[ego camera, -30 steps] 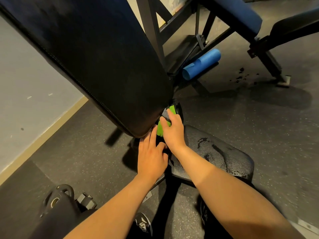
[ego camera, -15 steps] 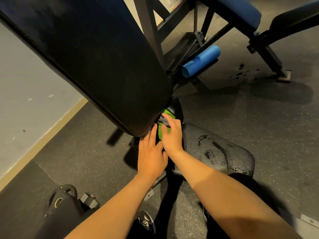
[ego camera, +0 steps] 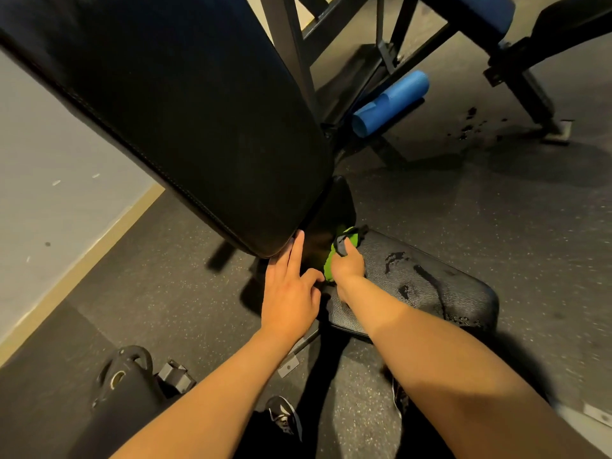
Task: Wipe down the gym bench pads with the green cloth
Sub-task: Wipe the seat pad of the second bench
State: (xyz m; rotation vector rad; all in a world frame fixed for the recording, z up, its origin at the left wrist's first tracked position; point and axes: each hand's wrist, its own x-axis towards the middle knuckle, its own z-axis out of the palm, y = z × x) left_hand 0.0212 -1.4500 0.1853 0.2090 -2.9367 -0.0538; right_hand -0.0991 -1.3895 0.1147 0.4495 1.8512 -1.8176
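You are gripping the cloth (ego camera: 329, 269) in your right hand (ego camera: 347, 265), fingers curled round it, and working it into the gap where the back pad (ego camera: 185, 127) meets the seat pad (ego camera: 457, 303). The cloth is sitting bunched at the far end of the seat pad, partly hidden under the hand. Your left hand (ego camera: 288, 293) is holding nothing. Its fingers are lying straight, and the fingertips are touching the lower edge of the back pad, just beside the cloth.

Judgement on the step: you are cleaning the joint between the two pads, with the left hand apparently steadying the back pad. Wet streaks (ego camera: 427, 279) are showing on the seat pad to the right of the cloth, so that surface is reading as unfinished. Whether the back pad is wiped cannot be told; it is showing dark and without marks.

Judgement on the next move: it is calling for the cloth to be drawn out of the gap and swept across the streaks toward the near end. Opening the bunch out under a flatter hand would cover more of the pad per pass.
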